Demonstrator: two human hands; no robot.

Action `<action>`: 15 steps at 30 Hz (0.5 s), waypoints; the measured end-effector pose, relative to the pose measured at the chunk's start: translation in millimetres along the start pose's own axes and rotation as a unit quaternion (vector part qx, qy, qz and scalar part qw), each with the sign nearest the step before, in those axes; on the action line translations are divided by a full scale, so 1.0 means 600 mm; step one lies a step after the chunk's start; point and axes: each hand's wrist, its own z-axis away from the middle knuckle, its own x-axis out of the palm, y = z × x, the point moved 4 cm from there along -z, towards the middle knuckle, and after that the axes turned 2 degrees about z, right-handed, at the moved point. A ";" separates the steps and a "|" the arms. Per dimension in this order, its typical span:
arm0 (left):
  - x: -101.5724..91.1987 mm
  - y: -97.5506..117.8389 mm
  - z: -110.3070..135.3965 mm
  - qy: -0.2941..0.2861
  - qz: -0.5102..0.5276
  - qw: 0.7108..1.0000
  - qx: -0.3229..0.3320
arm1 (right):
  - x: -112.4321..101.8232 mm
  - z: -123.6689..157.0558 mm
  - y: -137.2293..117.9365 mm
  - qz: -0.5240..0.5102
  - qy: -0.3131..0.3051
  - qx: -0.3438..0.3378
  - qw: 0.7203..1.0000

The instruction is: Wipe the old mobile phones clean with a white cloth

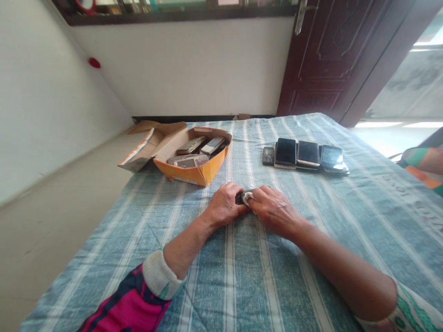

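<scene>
My left hand and my right hand meet in the middle of the striped cloth, both curled around a small dark phone. A bit of white cloth or tissue shows under my right fingers, pressed against the phone. Most of the phone is hidden by my hands. Beyond them a row of several phones lies flat on the cloth, screens up. An orange cardboard box at the far left holds several more phones.
The table wears a blue-green striped cloth. The box's open flaps hang over the far left edge. A dark wooden door stands behind the table. Colourful fabric shows at the right edge.
</scene>
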 end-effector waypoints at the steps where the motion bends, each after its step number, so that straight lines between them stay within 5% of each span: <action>1: -0.001 0.000 0.000 0.000 0.001 1.000 -0.003 | 0.000 0.003 0.007 0.007 0.000 0.016 1.000; 6: -0.002 0.002 0.000 -0.004 0.004 1.000 -0.007 | 0.000 0.001 0.028 0.034 -0.014 0.094 0.995; 15: -0.001 0.000 0.000 -0.001 0.004 1.000 0.004 | 0.000 0.005 -0.015 0.023 0.017 0.033 0.999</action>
